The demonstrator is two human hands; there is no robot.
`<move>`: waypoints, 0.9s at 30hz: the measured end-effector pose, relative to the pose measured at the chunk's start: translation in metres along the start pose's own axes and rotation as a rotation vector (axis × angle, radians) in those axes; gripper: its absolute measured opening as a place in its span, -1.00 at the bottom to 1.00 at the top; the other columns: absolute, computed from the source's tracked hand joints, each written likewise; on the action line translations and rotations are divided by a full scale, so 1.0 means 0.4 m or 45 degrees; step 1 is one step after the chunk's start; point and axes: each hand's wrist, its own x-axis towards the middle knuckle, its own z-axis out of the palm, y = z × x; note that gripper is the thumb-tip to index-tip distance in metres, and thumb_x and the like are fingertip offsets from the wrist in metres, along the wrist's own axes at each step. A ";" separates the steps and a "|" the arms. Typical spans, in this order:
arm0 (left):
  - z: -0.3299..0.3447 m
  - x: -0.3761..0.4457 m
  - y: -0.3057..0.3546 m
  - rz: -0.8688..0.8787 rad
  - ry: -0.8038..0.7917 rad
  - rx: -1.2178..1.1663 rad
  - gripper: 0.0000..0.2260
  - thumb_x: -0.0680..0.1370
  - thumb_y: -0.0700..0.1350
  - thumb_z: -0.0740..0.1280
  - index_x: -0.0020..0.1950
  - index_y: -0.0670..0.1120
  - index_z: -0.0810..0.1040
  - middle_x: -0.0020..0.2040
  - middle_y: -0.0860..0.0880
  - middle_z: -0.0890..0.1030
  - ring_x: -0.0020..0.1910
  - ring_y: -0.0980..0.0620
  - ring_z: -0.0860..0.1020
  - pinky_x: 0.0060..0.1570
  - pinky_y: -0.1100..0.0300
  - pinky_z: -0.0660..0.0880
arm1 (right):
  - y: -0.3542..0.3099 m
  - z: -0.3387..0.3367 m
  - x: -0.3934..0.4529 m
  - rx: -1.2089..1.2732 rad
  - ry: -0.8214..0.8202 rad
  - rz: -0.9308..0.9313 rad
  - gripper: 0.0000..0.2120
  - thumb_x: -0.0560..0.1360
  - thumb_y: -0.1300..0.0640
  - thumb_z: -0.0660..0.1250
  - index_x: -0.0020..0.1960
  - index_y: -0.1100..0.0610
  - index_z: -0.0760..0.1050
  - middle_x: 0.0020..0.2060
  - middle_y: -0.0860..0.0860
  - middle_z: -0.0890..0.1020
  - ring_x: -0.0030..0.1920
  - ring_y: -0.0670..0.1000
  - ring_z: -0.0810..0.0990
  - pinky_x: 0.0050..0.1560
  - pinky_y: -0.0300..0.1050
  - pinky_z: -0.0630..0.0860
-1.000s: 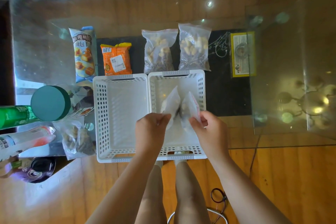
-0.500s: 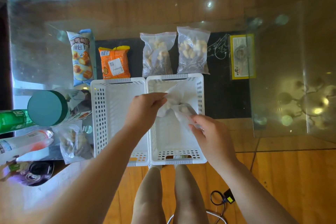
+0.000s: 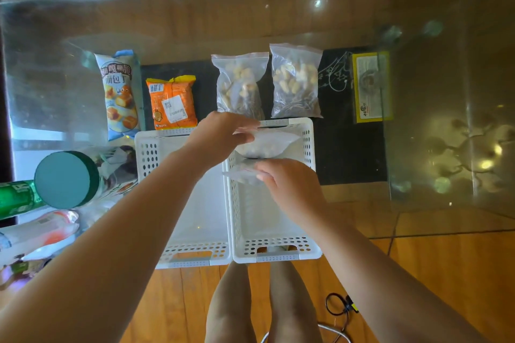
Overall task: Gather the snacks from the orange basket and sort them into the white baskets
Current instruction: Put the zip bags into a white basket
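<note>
Two white baskets stand side by side at the table's near edge, the left basket (image 3: 178,248) and the right basket (image 3: 278,248). My left hand (image 3: 220,136) holds a clear snack bag (image 3: 267,143) flat over the far end of the right basket. My right hand (image 3: 289,186) pinches a second clear bag (image 3: 241,174) just below it, near the dividing wall. Beyond the baskets lie a blue bread snack pack (image 3: 119,95), an orange pack (image 3: 171,103) and two clear bags of nuts (image 3: 241,86) (image 3: 295,81). No orange basket is in view.
At the left stand a teal-lidded can (image 3: 64,179), a green can (image 3: 16,198) and several more wrapped snacks (image 3: 39,234). A yellow-framed card (image 3: 372,86) lies under the glass at the right. The glass table (image 3: 418,147) ends near my knees.
Both hands moved away from me toward the far end of the right basket. The two clear bags, held upright before, now lie flatter, one above the other.
</note>
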 end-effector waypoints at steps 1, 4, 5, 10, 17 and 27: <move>-0.002 0.001 -0.005 -0.005 0.001 0.004 -0.73 0.54 -0.15 0.32 0.23 0.00 0.57 0.19 -0.03 0.63 0.17 -0.02 0.57 0.13 0.22 0.41 | 0.003 0.007 0.011 -0.026 -0.002 -0.002 -0.79 0.57 0.14 0.14 0.01 0.14 0.55 -0.18 0.05 0.64 -0.13 0.09 0.58 -0.24 -0.13 0.37; -0.005 0.002 -0.016 -0.008 -0.042 0.037 -0.76 0.57 -0.12 0.27 0.21 -0.05 0.59 0.17 -0.04 0.64 0.15 -0.04 0.57 0.12 0.22 0.41 | 0.008 0.016 0.025 -0.029 -0.007 -0.035 -0.81 0.57 0.14 0.15 -0.02 0.13 0.53 -0.25 0.05 0.62 -0.21 0.09 0.57 -0.29 -0.12 0.31; -0.006 0.003 -0.020 -0.001 -0.093 0.042 -0.76 0.57 -0.12 0.26 0.20 -0.06 0.59 0.17 -0.03 0.63 0.15 -0.02 0.57 0.11 0.25 0.38 | 0.009 0.016 0.026 -0.008 -0.009 -0.057 -0.82 0.57 0.14 0.16 -0.01 0.11 0.53 -0.24 0.04 0.63 -0.22 0.08 0.58 -0.27 -0.11 0.38; -0.016 0.012 -0.033 0.038 -0.214 0.052 -0.76 0.58 -0.12 0.25 0.20 -0.07 0.59 0.16 -0.01 0.63 0.12 0.06 0.55 0.06 0.33 0.31 | 0.014 0.014 0.041 0.037 -0.032 -0.068 -0.80 0.58 0.12 0.14 0.04 0.10 0.54 -0.15 0.05 0.67 -0.15 0.09 0.60 -0.19 -0.08 0.47; -0.015 0.010 -0.038 0.034 0.139 -0.035 -0.79 0.55 -0.12 0.29 0.14 -0.03 0.63 0.09 -0.02 0.67 0.04 -0.01 0.60 -0.04 0.26 0.40 | -0.012 0.003 0.048 0.028 0.484 0.028 -0.77 0.48 0.20 0.21 -0.02 0.15 0.64 -0.14 0.06 0.70 -0.09 0.11 0.64 -0.07 -0.18 0.46; -0.010 -0.030 -0.038 -0.052 0.492 -0.220 -0.78 0.55 -0.20 0.30 0.17 -0.07 0.60 0.11 -0.03 0.65 0.01 0.10 0.57 0.02 0.29 0.45 | 0.025 0.112 -0.057 -0.514 0.317 -0.554 -0.38 0.29 0.28 0.47 0.30 -0.02 0.44 0.40 0.04 0.37 0.42 0.11 0.32 0.43 0.19 0.12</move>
